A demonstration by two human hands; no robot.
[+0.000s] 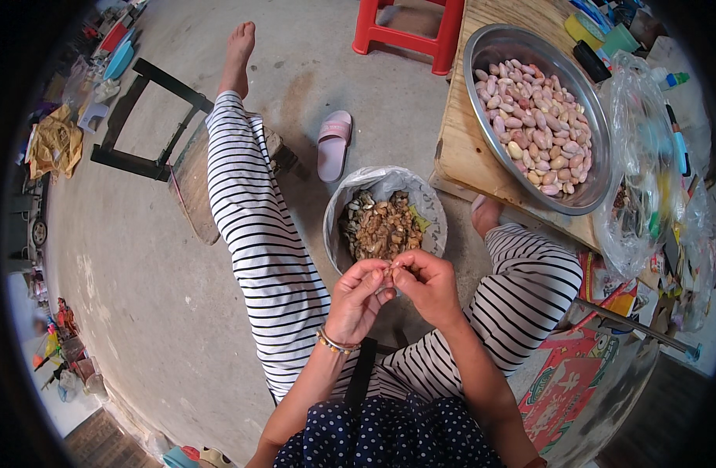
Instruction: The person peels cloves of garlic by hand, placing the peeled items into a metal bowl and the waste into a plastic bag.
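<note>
My left hand and my right hand meet at the fingertips above the near rim of a lined bin. Between them they pinch a small brownish piece, perhaps a peanut; fingers cover most of it. Brown shells lie in the bin, whose pale plastic liner is folded over the rim. Up to the right, a stainless steel bowl holds many pinkish shelled peanuts. It rests on a wooden table, apart from both hands.
A red plastic stool stands beyond the table. One pink slipper lies on the concrete floor behind the bin. My outstretched leg rests over a chair with a black metal frame. Clear plastic bags crowd the table's right side.
</note>
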